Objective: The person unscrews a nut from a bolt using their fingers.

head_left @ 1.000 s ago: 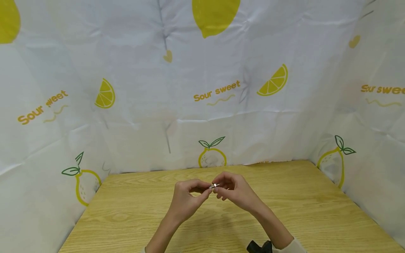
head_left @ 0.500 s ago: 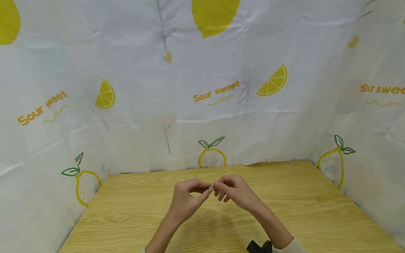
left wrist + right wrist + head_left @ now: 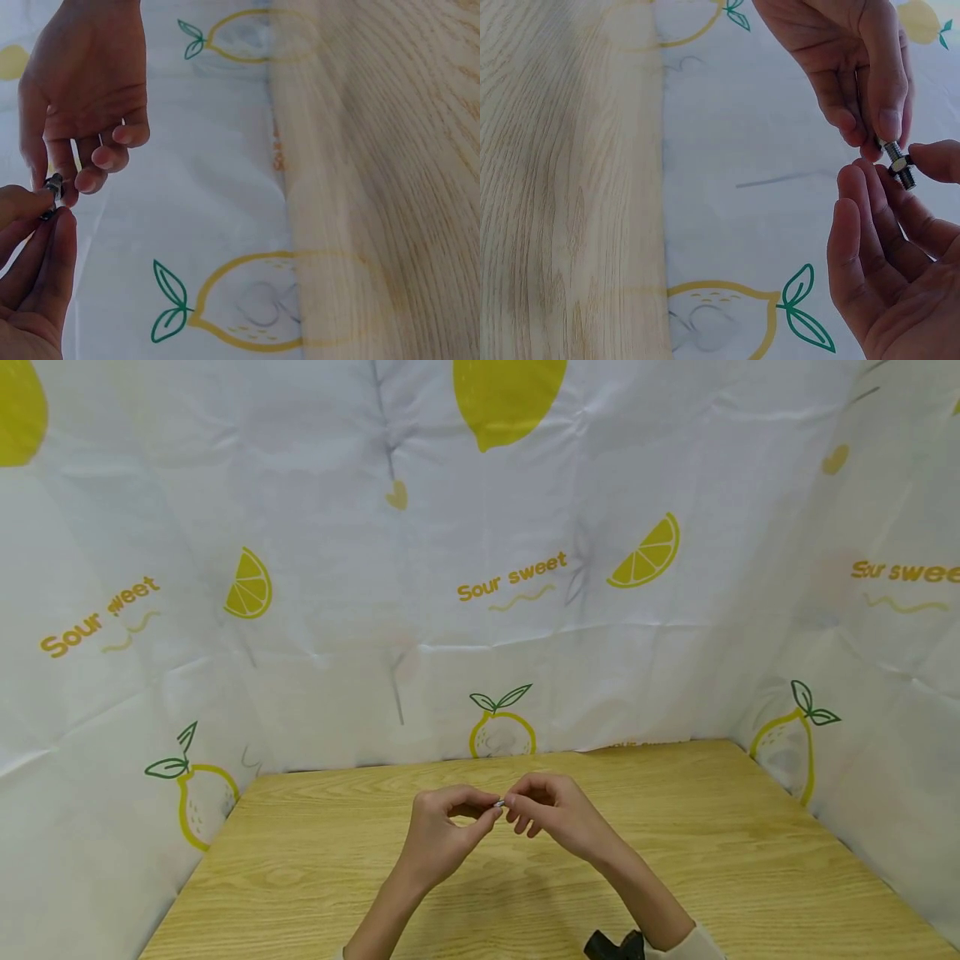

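A small silver bolt [image 3: 892,151] with a hex nut [image 3: 901,164] on its thread is held above the table. My left hand [image 3: 441,828] pinches the bolt's one end between thumb and fingertips, which hide that end. The right hand [image 3: 561,817] has its thumb and index finger on either side of the nut, pinching it, while the other fingers hang loosely curved. In the right wrist view the threaded tip sticks out past the nut. From the left wrist view, only dark bits of the bolt and nut show between the fingertips.
A wood-grain table [image 3: 315,893] lies below both hands. White cloth [image 3: 337,610] printed with lemons surrounds it at the back and both sides. A black object [image 3: 615,945] sits by the right sleeve at the lower edge.
The right thumb and fingers have shifted over the nut, covering metal that showed a second ago. My left hand has stayed in place, still gripping the bolt.
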`<state>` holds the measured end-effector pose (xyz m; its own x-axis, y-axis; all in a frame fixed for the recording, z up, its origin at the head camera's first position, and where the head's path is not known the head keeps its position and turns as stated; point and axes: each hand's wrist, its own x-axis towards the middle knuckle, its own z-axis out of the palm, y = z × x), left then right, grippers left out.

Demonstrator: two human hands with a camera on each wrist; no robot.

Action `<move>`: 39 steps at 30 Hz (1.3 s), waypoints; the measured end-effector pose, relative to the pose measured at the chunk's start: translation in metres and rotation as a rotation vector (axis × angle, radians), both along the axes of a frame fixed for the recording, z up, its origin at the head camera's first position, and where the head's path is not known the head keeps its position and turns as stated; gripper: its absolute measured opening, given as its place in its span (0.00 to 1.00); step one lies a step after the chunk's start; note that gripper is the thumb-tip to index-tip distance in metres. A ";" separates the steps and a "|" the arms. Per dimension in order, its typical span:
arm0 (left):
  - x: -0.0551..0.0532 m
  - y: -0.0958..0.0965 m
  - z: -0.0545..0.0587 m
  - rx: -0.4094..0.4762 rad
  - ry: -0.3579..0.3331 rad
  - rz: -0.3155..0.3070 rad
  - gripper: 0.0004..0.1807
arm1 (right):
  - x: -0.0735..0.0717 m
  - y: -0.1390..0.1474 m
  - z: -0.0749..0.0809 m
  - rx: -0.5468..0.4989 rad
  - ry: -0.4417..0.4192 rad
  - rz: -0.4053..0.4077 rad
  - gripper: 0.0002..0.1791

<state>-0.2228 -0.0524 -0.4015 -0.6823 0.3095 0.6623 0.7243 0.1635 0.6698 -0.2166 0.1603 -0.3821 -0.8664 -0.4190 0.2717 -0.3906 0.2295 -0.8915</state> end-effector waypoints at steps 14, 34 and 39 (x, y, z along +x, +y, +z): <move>0.000 0.000 0.001 0.007 -0.001 -0.013 0.04 | 0.000 0.000 0.000 -0.039 0.016 0.023 0.13; 0.001 0.002 -0.003 0.015 -0.004 -0.005 0.03 | 0.002 0.001 0.002 0.061 -0.014 -0.022 0.16; 0.000 0.001 -0.001 0.010 -0.002 -0.003 0.04 | 0.000 0.000 0.002 0.045 -0.004 -0.010 0.16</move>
